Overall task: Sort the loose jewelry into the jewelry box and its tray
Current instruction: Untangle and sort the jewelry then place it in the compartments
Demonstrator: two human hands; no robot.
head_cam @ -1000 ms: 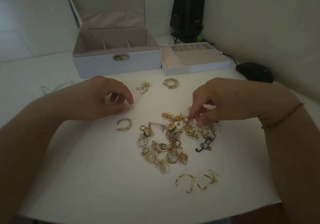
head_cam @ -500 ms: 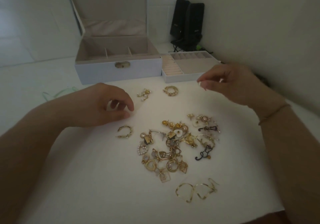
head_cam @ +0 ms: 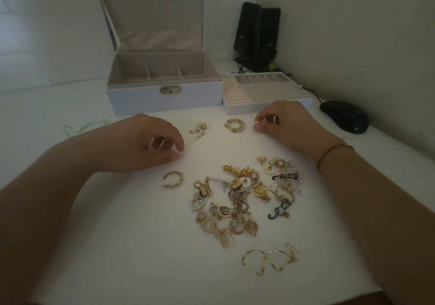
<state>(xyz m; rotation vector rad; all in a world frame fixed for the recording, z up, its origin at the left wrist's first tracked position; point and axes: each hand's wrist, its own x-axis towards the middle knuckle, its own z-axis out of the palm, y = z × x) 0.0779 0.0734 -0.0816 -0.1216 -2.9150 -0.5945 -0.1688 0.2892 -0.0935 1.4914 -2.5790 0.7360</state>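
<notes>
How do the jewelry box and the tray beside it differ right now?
The jewelry box is deep, with a raised lid and a brass clasp; the tray is shallow, with no lid or clasp. The box shows three rear compartments; the tray has ring rolls on its left, a row of small cells at the back and one wide section. Both are white outside, beige-lined, and no jewelry shows in either.

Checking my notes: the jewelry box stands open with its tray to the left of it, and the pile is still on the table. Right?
Not quite. The head view shows the tray to the right of the open jewelry box; the pile still lies on the table.
</notes>
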